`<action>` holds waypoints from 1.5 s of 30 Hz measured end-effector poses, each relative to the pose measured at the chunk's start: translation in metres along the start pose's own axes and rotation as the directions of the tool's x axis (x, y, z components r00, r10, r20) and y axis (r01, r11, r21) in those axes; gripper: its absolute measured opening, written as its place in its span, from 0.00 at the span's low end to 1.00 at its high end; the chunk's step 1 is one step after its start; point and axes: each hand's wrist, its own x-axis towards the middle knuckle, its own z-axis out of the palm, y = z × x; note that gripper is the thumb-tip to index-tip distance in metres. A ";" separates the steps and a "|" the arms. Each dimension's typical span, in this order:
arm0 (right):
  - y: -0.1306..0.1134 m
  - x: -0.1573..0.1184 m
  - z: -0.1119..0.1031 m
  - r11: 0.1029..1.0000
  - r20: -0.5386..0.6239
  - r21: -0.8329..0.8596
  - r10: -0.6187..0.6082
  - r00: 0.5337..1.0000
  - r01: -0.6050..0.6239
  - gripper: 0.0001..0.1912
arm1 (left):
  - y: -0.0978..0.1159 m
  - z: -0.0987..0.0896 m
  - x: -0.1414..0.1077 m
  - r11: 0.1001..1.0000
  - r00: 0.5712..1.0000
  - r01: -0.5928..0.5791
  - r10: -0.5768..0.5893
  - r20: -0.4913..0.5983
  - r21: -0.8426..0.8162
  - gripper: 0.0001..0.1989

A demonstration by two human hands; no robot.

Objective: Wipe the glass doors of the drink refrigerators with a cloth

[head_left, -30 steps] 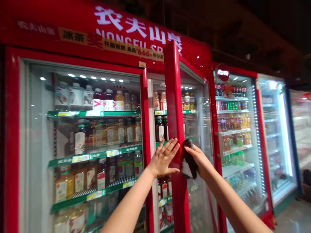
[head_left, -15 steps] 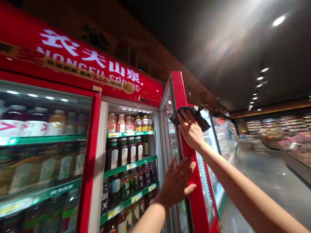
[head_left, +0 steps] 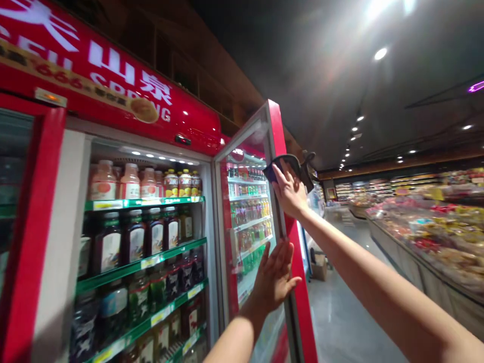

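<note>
My right hand (head_left: 290, 190) presses a dark cloth (head_left: 273, 172) flat against the upper part of an open red-framed glass door (head_left: 278, 128). Its fingers are spread over the cloth, and a loose end with a loop sticks out beyond the frame. Lower down, my left hand (head_left: 275, 277) is open with fingers stretched out, at the edge of the same door. Whether its palm fully touches the frame, I cannot tell. The door belongs to a red drinks fridge (head_left: 196, 121) and stands swung outward.
Bottles stand on green-edged fridge shelves (head_left: 151, 262) to the left. Another red door frame (head_left: 34, 227) borders the left side. At right, packaged goods fill a long display (head_left: 434, 227) beside the grey floor (head_left: 336, 312). A cardboard box (head_left: 319, 267) sits beyond the door.
The view has shifted to the right, showing more of the door's glass and the goods display. Both hands stay at the door, the right one still on the cloth.
</note>
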 end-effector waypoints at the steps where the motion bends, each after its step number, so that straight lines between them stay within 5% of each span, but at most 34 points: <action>1: 0.003 -0.031 0.002 1.000 0.023 -0.020 0.022 0.999 -0.022 0.32 | 0.001 0.004 -0.007 1.000 1.000 0.000 0.000 -0.008 -0.021 0.43; 6: 0.021 -0.174 0.016 0.988 0.098 -0.122 0.111 0.989 -0.099 0.35 | -0.019 0.026 -0.045 0.992 0.995 0.093 -0.096 -0.038 -0.086 0.39; 9: 0.035 -0.226 0.023 0.983 0.114 -0.172 -0.049 0.992 0.068 0.35 | -0.045 0.040 -0.052 0.989 0.992 0.100 -0.107 -0.064 -0.105 0.39; 11: 0.042 -0.234 0.026 0.949 0.197 -0.178 -0.224 0.954 0.260 0.35 | -0.063 0.048 -0.050 0.992 0.992 0.067 -0.077 -0.096 -0.110 0.38; 14: 0.046 -0.213 0.028 0.896 0.340 -0.182 -0.329 0.881 0.405 0.35 | -0.088 0.059 -0.045 0.992 0.989 -0.008 -0.010 -0.145 -0.124 0.37; 18: 0.050 -0.180 0.030 0.877 0.349 -0.321 -0.241 0.906 0.357 0.35 | -0.112 0.079 -0.045 0.981 0.981 -0.049 0.013 -0.193 -0.187 0.38; 23: 0.072 -0.173 0.034 0.844 0.342 -0.401 -0.223 0.913 0.357 0.41 | -0.129 0.110 -0.052 0.958 0.975 -0.035 -0.029 -0.220 -0.283 0.34; 30: 0.078 -0.113 0.067 0.871 0.079 -0.426 -0.235 0.969 0.246 0.39 | -0.126 0.167 -0.032 0.937 0.956 -0.149 0.054 -0.289 -0.317 0.24; 38: 0.111 -0.075 0.112 0.620 0.409 -0.613 -0.281 0.868 0.490 0.29 | -0.141 0.212 0.015 0.941 0.895 -0.283 0.191 -0.402 -0.183 0.22; 42: 0.133 -0.013 0.129 0.611 0.336 -0.662 -0.275 0.901 0.434 0.27 | -0.164 0.227 0.053 0.973 0.881 -0.184 0.099 -0.463 -0.143 0.26; 45: 0.134 0.055 0.157 0.689 0.110 -0.696 -0.175 0.978 0.201 0.26 | -0.175 0.236 0.081 0.979 0.866 -0.079 -0.026 -0.499 -0.187 0.31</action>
